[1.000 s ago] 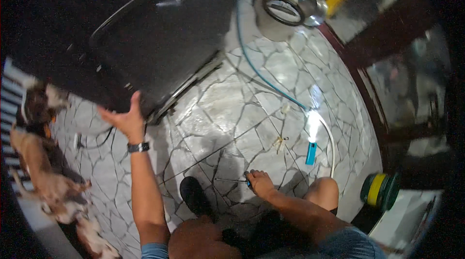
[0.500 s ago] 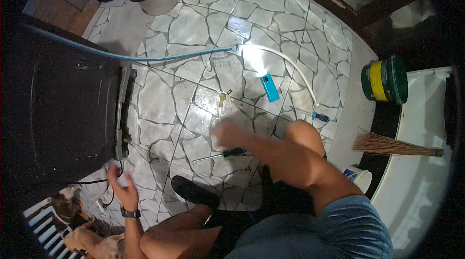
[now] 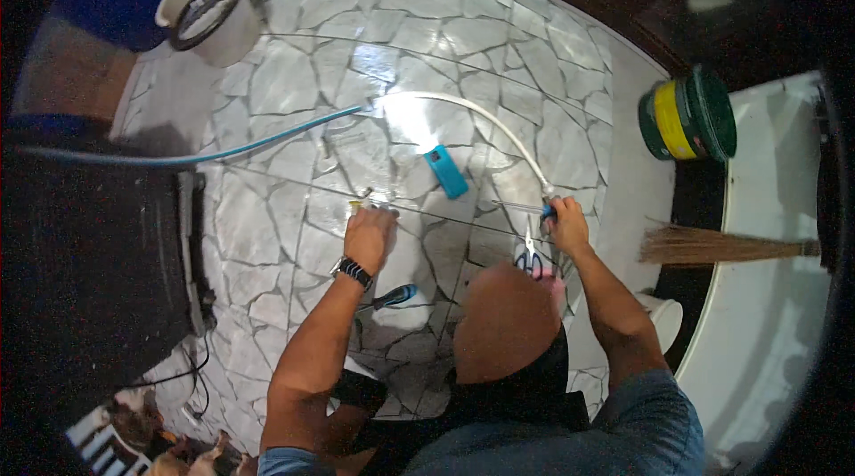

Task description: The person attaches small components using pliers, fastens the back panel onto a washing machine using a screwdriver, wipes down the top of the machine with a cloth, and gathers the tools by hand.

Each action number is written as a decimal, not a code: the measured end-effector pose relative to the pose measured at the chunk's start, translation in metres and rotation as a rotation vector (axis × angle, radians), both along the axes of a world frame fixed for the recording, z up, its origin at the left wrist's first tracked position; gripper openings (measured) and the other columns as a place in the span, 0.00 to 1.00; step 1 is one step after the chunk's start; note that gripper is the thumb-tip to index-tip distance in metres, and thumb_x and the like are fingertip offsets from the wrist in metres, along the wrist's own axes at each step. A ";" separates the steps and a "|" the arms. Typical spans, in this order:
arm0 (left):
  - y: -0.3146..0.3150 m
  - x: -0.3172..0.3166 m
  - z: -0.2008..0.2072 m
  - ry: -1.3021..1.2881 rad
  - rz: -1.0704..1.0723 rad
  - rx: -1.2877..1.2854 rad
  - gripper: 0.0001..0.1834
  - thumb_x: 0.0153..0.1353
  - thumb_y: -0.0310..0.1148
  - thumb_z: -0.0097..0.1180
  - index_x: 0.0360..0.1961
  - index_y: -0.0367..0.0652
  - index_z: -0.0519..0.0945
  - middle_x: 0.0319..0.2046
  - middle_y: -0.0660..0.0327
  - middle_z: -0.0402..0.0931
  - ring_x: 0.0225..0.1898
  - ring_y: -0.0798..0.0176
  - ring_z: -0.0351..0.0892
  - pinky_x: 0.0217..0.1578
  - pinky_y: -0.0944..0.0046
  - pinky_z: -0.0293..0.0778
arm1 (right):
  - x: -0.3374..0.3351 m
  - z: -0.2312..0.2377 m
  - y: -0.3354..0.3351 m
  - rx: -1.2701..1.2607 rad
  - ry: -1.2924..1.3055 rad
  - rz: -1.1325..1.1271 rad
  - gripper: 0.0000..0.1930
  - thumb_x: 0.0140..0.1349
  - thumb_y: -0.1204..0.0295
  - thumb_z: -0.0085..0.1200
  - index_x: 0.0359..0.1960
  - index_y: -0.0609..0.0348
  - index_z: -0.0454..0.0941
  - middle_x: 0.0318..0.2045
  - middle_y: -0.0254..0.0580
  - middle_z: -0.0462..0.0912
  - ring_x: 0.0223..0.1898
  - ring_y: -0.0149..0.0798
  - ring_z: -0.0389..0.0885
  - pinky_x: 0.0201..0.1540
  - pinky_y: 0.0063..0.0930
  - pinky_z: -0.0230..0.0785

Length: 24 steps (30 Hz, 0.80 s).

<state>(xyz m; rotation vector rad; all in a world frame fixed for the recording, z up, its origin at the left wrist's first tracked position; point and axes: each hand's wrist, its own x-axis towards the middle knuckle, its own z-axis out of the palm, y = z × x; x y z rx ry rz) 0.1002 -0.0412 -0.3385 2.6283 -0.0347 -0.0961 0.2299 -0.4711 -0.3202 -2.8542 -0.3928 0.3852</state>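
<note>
My right hand point(image 3: 570, 227) is closed around the blue-and-black handle of a screwdriver point(image 3: 549, 210), whose thin shaft points left just above the tiles. On the floor further left, my left hand point(image 3: 369, 237) reaches down with its fingers bent over small parts; what they hold is hidden. A small brass-coloured piece point(image 3: 357, 205) shows at those fingertips. Between my arms lies a second screwdriver point(image 3: 394, 296) with a dark blue handle. Scissors point(image 3: 529, 260) rest beside my knee, below the right hand. A blue phone point(image 3: 448, 175) with its light shining lies between and beyond my hands.
A blue hose point(image 3: 267, 142) joins a white hose point(image 3: 485, 113) curving toward my right hand. Left stands a large black panel point(image 3: 98, 271). A green bucket point(image 3: 686, 115), a stick broom point(image 3: 726, 246) and a white tub point(image 3: 663, 320) stand right. A pale bucket point(image 3: 223, 35) is far left. Animals point(image 3: 142, 418) lie lower left.
My left hand has moved from beside the black panel to the small parts on the floor. My right hand has swung right and taken hold of the screwdriver. The view has shifted.
</note>
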 end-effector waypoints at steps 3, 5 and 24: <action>-0.042 0.022 -0.024 -0.066 -0.008 -0.029 0.10 0.59 0.32 0.55 0.41 0.47 0.84 0.39 0.55 0.81 0.45 0.48 0.78 0.46 0.50 0.71 | -0.010 -0.014 -0.035 -0.029 -0.136 0.029 0.23 0.52 0.77 0.62 0.53 0.51 0.76 0.48 0.46 0.77 0.53 0.53 0.73 0.55 0.46 0.67; -0.074 0.029 -0.032 0.007 -0.059 -0.047 0.09 0.58 0.32 0.56 0.38 0.47 0.85 0.39 0.57 0.80 0.45 0.48 0.76 0.45 0.50 0.72 | -0.013 -0.022 -0.049 -0.070 -0.158 0.026 0.23 0.52 0.77 0.62 0.52 0.50 0.76 0.49 0.46 0.77 0.53 0.52 0.73 0.55 0.47 0.66; -0.216 -0.019 -0.084 0.078 -0.254 -0.285 0.11 0.57 0.28 0.55 0.42 0.43 0.81 0.41 0.54 0.76 0.48 0.47 0.74 0.48 0.47 0.73 | -0.071 -0.039 -0.075 0.254 0.112 -0.315 0.13 0.57 0.74 0.60 0.42 0.59 0.73 0.37 0.48 0.77 0.40 0.50 0.78 0.46 0.41 0.70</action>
